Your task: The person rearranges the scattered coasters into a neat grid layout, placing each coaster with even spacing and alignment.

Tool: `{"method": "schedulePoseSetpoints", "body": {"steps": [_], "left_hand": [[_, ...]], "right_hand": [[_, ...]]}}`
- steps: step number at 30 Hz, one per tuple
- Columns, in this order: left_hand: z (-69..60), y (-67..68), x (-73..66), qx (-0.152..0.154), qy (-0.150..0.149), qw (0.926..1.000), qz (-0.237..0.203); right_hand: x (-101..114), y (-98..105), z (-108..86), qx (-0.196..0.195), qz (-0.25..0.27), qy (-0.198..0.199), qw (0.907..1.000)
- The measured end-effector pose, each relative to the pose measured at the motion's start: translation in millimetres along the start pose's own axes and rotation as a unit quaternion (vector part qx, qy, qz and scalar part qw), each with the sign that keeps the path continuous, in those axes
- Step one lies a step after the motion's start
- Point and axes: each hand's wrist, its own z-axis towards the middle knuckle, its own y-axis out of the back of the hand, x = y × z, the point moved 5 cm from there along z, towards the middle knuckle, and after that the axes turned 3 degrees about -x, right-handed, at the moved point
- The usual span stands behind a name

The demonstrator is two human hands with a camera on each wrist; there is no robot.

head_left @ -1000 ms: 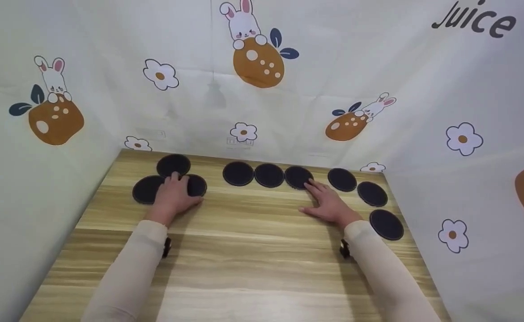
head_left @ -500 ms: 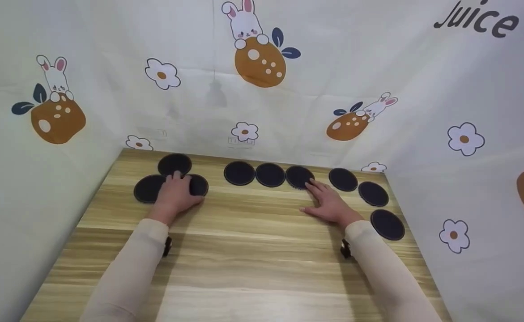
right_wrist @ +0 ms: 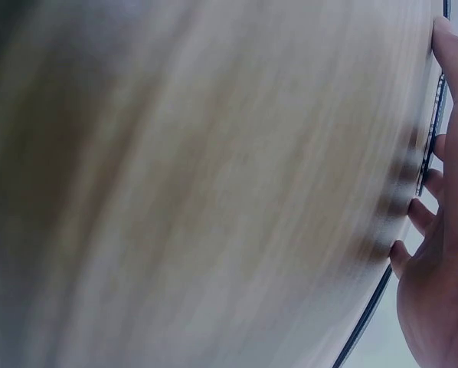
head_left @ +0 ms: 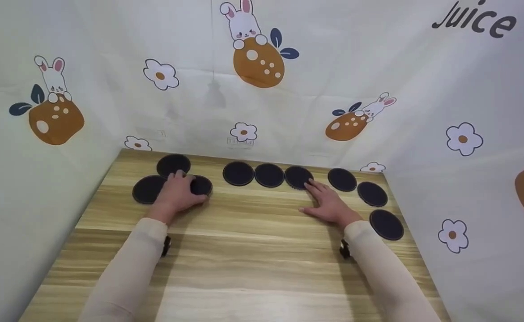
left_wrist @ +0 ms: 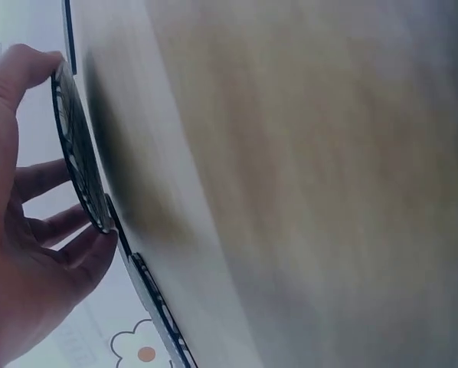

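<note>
Behind the wood-grain tabletop (head_left: 253,255) and black discs (head_left: 269,175), rabbit-print cloth (head_left: 297,107)

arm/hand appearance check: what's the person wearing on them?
Left sleeve and right sleeve: long, plain, pale cream, down to the wrists. A small black device shows at the left wrist, another at the right. Hands bare, ungloved.
</note>
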Motion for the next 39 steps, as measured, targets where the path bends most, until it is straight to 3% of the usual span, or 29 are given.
{"method": "schedulePoseSetpoints", "body": {"steps": [16, 28, 39], "left_hand": [[3.0, -5.1, -31.6, 0.005, -0.049, 0.9981, -0.036], [4.4, -12.4, -57.4, -0.015, -0.107, 0.9924, -0.058], [6.6, -19.9, -75.9, 0.000, -0.123, 0.9909, -0.055]], "right_hand": [[1.3, 1.1, -0.7, 0.013, -0.006, -0.006, 0.9999], [1.7, 1.7, -0.6, 0.007, -0.005, -0.005, 0.9999], [-0.7, -1.0, 0.1, 0.003, -0.010, -0.007, 0.9999]]}}
